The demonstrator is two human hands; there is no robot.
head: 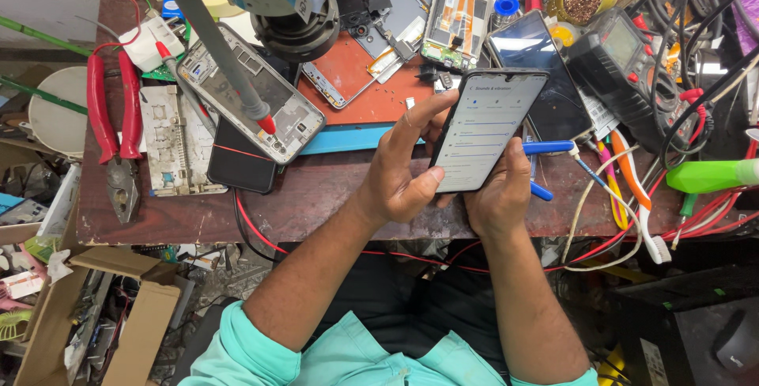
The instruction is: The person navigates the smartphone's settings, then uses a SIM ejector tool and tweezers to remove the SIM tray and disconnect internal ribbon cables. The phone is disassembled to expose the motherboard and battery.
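1. The phone [484, 129] is being held above the near edge of the bench [316, 196], screen lit and facing up, tilted with its top end far and to the right.
2. The left hand [399, 168] is gripping the phone's left edge; its fingers are lying along that edge and its thumb is touching the near left corner of the screen.
3. The right hand [500, 192] is cupping the phone from below at the near right side, its thumb lying along the right edge.
4. A blue pen [547, 148] is lying just right of the right hand, touching or nearly touching it; which one cannot be told.
5. A second phone [541, 70], screen dark, is lying just beyond the held one.
6. A red mat [356, 85] is lying to the far left of the hands, carrying an opened phone frame [253, 93].
7. A probe [217, 46] is slanting across that frame, its red tip resting on it.
8. Red pliers [111, 117] are lying at the left end of the bench.
9. A black meter [624, 62] is sitting on the far right, among red and black wires.
10. A toothbrush [640, 196] is lying near the right edge.
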